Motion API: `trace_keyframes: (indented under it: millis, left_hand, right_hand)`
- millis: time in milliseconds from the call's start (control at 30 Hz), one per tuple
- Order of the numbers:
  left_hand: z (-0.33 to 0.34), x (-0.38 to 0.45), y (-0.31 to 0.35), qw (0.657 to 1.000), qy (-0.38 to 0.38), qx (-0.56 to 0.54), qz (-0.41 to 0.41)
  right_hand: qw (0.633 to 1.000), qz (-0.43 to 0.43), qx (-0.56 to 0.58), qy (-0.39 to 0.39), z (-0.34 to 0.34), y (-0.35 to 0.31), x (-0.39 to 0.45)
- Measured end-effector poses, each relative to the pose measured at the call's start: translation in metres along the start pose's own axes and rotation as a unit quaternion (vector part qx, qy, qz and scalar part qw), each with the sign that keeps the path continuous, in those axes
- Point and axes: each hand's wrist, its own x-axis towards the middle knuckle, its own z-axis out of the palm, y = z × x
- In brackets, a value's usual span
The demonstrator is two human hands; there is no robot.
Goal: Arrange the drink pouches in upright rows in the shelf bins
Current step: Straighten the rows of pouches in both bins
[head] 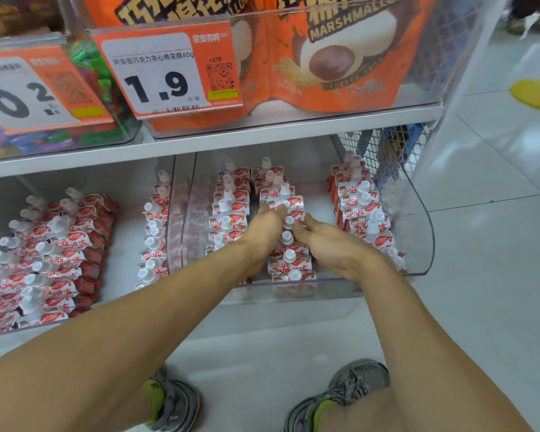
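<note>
Standing in rows, drink pouches (289,263) fill clear bin (418,219).

White metal lower shelf (262,319) carries two clear plastic bins: left bin (0,333) and right bin (418,232), both holding red-and-white spouted drink pouches (228,210) in rows.

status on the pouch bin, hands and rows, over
Left hand and right hand open, flanking the middle row of pouches in the right bin. Rows upright. Gap beside the right row. Nothing blocking.
</note>
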Motion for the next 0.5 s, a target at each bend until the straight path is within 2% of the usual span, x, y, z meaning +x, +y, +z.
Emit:
trace_keyframes:
  millis: [67,233,300,500]
  left_hand:
    - [-0.006,0.017,-0.006,1.0,-0.015,-0.011,-0.003]
    - [-0.002,0.022,0.009,0.998,0.055,0.005,0.038]
    - [0.003,0.025,0.01,0.995,0.063,0.04,0.062]
    - [0.002,0.045,0.0,0.99,0.076,0.052,0.107]
  right_hand:
    - [0.999,-0.026,0.019,0.017,-0.003,0.003,0.002]
    - [0.992,-0.077,-0.038,0.095,-0.009,-0.01,0.028]
    - [0.989,-0.104,-0.037,0.098,-0.011,-0.017,0.041]
    - [0.99,-0.109,0.023,0.09,-0.016,-0.011,0.067]
